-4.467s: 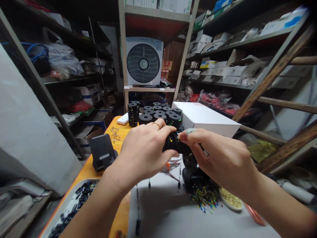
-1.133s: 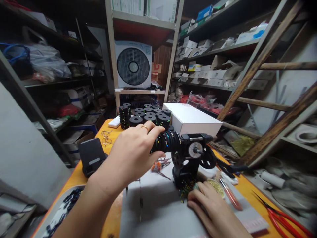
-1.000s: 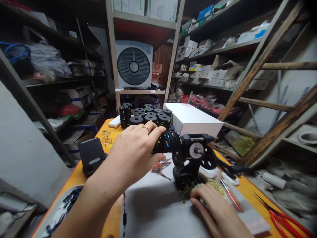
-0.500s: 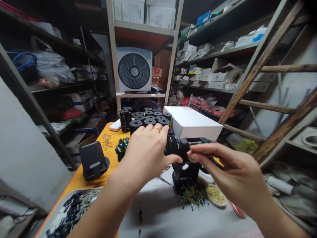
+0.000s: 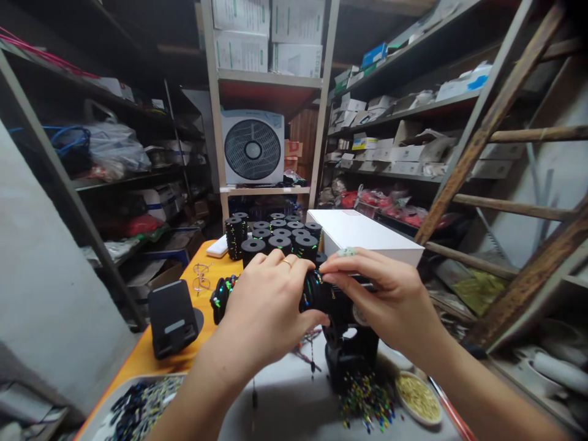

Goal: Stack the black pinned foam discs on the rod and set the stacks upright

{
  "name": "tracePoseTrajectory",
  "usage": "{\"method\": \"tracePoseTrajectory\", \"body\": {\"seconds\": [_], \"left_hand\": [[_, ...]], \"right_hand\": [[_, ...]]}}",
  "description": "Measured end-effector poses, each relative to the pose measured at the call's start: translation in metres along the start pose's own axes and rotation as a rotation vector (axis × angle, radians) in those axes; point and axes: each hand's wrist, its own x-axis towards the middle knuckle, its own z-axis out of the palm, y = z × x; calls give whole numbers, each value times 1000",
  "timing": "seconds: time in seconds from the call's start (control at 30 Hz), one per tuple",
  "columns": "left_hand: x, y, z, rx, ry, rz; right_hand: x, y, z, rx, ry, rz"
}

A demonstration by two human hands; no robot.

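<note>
My left hand (image 5: 266,303), with a ring on one finger, curls over a row of black discs (image 5: 221,299) wound with cord and bright bits. These sit on a black stand machine (image 5: 346,358); its shaft is hidden behind my hands. At the right end of the row, my right hand (image 5: 388,294) has thumb and fingertips pinched together against the last disc. Whatever lies in that pinch is too small to make out. Below the stand are a heap of small coloured pieces (image 5: 367,398) and a dish of gold-coloured bits (image 5: 418,397).
Behind my hands stand several black foam spools (image 5: 253,246) and a white box (image 5: 362,233). At left are a phone on a stand (image 5: 172,318), wire-rimmed glasses (image 5: 201,277) and a tray (image 5: 103,422) of small dark parts. A boxed-style fan (image 5: 252,150) stands on the shelf.
My right hand has moved left from the machine's right side to the discs beside my left hand. My left hand stays on the discs. The whole view has tilted slightly upward.
</note>
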Motion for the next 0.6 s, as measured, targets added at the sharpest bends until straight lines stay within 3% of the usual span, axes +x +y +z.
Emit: {"method": "tracePoseTrajectory", "body": {"seconds": [0.6], "left_hand": [[0, -3, 2, 15, 17, 32]], "right_hand": [[-2, -1, 2, -73, -17, -49]]}}
